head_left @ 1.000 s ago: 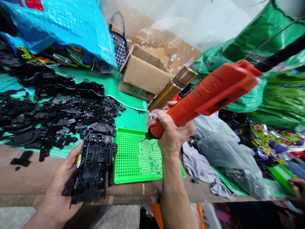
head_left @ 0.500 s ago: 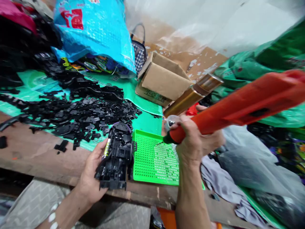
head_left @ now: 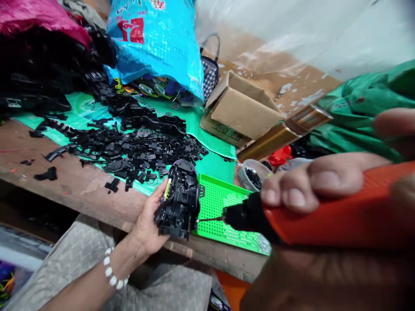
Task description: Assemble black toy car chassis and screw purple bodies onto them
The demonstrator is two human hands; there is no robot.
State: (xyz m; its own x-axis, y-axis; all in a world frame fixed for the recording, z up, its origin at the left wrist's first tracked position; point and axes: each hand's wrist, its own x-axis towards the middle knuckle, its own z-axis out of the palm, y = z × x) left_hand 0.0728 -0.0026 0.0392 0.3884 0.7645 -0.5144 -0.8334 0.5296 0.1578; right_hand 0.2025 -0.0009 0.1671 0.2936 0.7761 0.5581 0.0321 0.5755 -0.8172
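Note:
My left hand point(head_left: 147, 224) is closed around the left side of a black plastic toy car chassis point(head_left: 178, 201), its underside with moulded recesses turned toward me. In my right hand point(head_left: 324, 181) is an orange-red electric screwdriver point(head_left: 350, 220), pointing left with its thin bit level. The bit's tip is close beside the chassis's lower right edge; whether they touch I cannot tell. Beneath the bit lies a bright green perforated tray point(head_left: 210, 207) with small shiny screws in its holes. The thumb side of my right hand is large and blurred near the camera.
Loose black plastic parts point(head_left: 142, 151) are heaped on a green sheet point(head_left: 223, 166) at the left. Behind stand a blue bag point(head_left: 155, 47), a cardboard box point(head_left: 243, 108) and a gold cylinder point(head_left: 269, 140). A clear tub point(head_left: 243, 177) of small dark pieces stands behind the tray.
The screwdriver has swung from a steep tilt over the tray to nearly level, much closer to the camera, its tip now beside the chassis. The view has shifted left.

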